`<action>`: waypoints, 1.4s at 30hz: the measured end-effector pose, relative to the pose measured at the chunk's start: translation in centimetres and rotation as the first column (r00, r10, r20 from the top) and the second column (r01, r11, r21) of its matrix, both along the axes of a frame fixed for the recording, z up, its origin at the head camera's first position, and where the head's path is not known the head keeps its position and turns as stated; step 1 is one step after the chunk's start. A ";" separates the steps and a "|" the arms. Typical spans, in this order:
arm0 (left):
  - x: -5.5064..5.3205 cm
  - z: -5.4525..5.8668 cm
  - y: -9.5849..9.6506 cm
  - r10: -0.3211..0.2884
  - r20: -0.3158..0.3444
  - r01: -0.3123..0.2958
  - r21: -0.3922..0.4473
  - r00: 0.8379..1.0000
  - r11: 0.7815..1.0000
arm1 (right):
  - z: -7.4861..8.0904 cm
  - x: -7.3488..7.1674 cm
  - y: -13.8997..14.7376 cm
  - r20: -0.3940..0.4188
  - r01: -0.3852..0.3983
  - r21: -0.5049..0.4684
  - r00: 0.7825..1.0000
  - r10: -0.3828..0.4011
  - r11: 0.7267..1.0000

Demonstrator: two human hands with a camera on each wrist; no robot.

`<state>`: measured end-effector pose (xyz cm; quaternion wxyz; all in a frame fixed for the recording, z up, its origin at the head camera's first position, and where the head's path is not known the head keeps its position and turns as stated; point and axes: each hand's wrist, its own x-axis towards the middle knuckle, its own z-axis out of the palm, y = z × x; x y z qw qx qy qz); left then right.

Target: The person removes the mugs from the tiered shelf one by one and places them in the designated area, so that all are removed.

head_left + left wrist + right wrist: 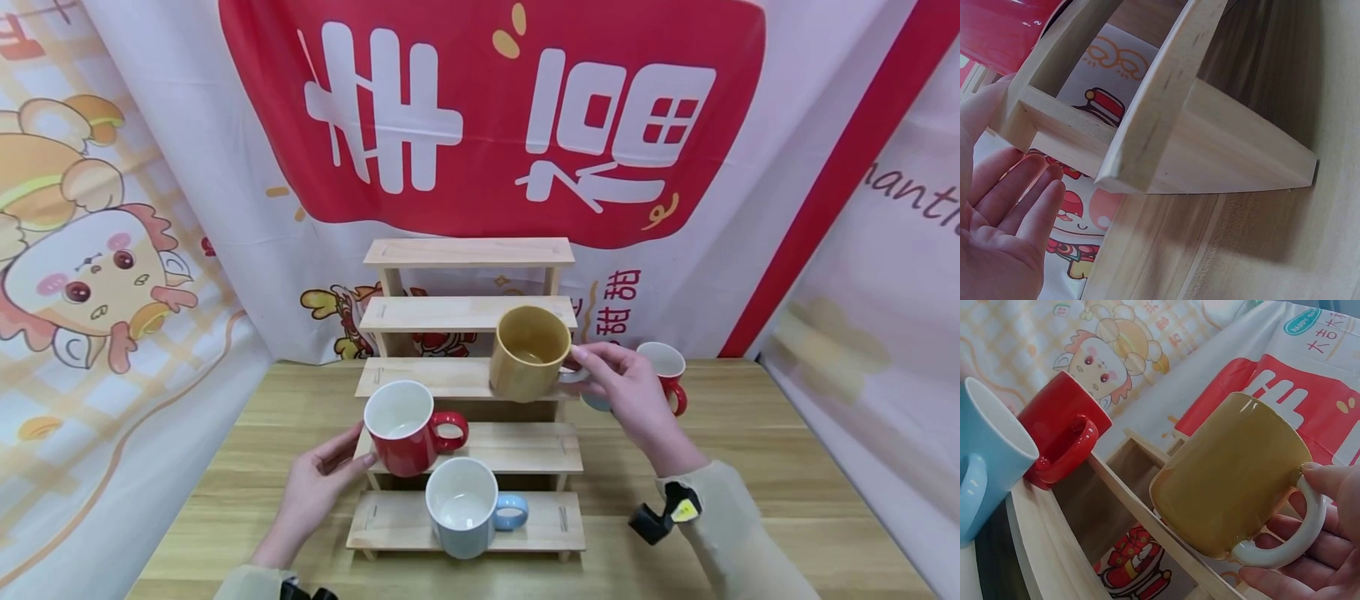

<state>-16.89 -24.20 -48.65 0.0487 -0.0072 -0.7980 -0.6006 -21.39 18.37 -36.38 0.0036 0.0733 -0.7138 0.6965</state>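
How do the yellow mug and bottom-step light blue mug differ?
Inside: the yellow mug is yellow, the light blue mug white. Handle: the yellow mug's is white, the light blue mug's light blue. Hold: the right hand grips the yellow mug's handle; the light blue mug stands untouched. Both are single-handled.

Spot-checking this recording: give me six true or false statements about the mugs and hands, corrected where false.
1. The right hand holds the yellow mug by the handle. True.
2. That handle is red. False: it is white.
3. A blue mug stands on the lowest step. True.
4. The left hand is beside a red mug. True.
5. Its handle points toward the left hand. False: the handle points away.
6. Only one red mug shows. False: another red mug stands on the table.
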 end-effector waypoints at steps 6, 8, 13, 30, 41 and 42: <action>0.0 0.1 0.0 -0.001 0.004 0.001 -0.003 1.000 1.000 | 0.3 0.7 0.9 0.012 0.055 0.070 0.998 -0.056 0.996; 0.0 0.1 0.0 -0.003 0.005 0.003 -0.006 1.000 1.000 | 0.3 0.9 1.2 -0.001 0.067 0.067 0.998 -0.067 0.996; 0.0 0.0 -0.1 -0.002 0.007 0.002 -0.010 1.000 1.000 | 0.1 1.2 2.0 -0.054 0.064 0.056 0.997 -0.061 0.996; -0.2 -0.3 -0.2 -0.003 0.005 0.003 -0.009 1.000 1.000 | 0.0 2.5 5.6 -0.054 0.156 0.083 0.987 -0.152 0.984; -0.2 -0.2 -0.1 -0.001 0.012 0.001 -0.007 1.000 1.000 | 0.0 3.7 9.0 -0.040 0.219 0.015 0.975 -0.218 0.976; -0.2 -0.3 -0.1 0.000 0.014 0.000 -0.007 1.000 1.000 | -0.1 3.7 9.4 -0.044 0.214 -0.010 0.976 -0.214 0.977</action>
